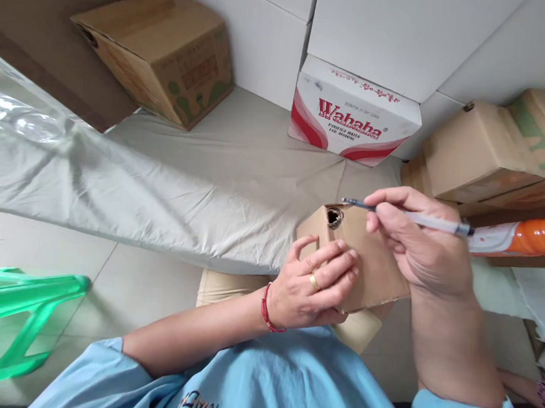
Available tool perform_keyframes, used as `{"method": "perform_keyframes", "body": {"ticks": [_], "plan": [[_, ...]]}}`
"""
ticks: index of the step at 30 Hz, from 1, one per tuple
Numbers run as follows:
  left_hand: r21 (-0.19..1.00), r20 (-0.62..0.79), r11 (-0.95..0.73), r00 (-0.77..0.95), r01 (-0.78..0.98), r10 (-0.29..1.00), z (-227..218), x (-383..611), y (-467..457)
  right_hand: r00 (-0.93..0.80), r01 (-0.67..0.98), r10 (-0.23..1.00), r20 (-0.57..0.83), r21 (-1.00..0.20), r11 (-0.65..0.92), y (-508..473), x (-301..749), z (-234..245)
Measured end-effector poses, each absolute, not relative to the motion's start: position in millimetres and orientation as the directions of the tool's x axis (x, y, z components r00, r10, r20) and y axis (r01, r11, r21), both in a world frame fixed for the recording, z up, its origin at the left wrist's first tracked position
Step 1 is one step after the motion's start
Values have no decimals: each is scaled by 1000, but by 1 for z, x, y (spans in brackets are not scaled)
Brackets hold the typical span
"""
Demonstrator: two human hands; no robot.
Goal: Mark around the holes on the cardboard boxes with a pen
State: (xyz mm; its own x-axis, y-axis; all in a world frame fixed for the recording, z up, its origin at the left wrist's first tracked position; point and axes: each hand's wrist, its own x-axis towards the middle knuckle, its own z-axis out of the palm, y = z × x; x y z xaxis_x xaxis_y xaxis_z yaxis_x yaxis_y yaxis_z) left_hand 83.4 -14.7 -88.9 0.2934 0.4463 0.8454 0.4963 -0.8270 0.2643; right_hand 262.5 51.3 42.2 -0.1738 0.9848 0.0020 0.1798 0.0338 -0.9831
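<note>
A small brown cardboard piece (372,262) with a round hole (334,218) near its top corner rests on my lap. My left hand (316,283), with a gold ring and a red wrist string, lies on its near side with fingers curled, pressing and holding it. My right hand (420,241) is closed around a thin pen-like tool (413,219) that points left, its tip close to the hole. The tool's far end joins an orange and white handle (524,237).
A grey cloth-covered platform (199,179) lies ahead. On it stand a brown carton (162,51) at the left, a red-and-white Wahaha box (355,113), and more brown cartons (498,152) at the right. A green plastic stool (14,309) stands on the tiled floor at the left.
</note>
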Motion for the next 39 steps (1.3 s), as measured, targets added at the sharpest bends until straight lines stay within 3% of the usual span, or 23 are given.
{"method": "perform_keyframes", "body": {"ticks": [6, 11, 18, 29, 39], "plan": [[149, 913, -854, 261, 499, 313, -105, 87, -2, -217, 102, 975, 45, -992, 69, 66, 253, 24], [158, 958, -867, 139, 473, 251, -125, 100, 7, -151, 168, 976, 157, -969, 182, 58, 255, 22], [171, 959, -862, 121, 478, 257, -126, 102, 6, -252, 367, 949, 190, -889, 275, 55, 259, 21], [180, 951, -861, 141, 476, 276, -131, 102, 5, -197, 444, 961, 194, -856, 264, 56, 254, 27], [165, 957, -873, 141, 459, 255, -130, 101, 5, -187, 418, 963, 192, -872, 255, 58, 253, 25]]}}
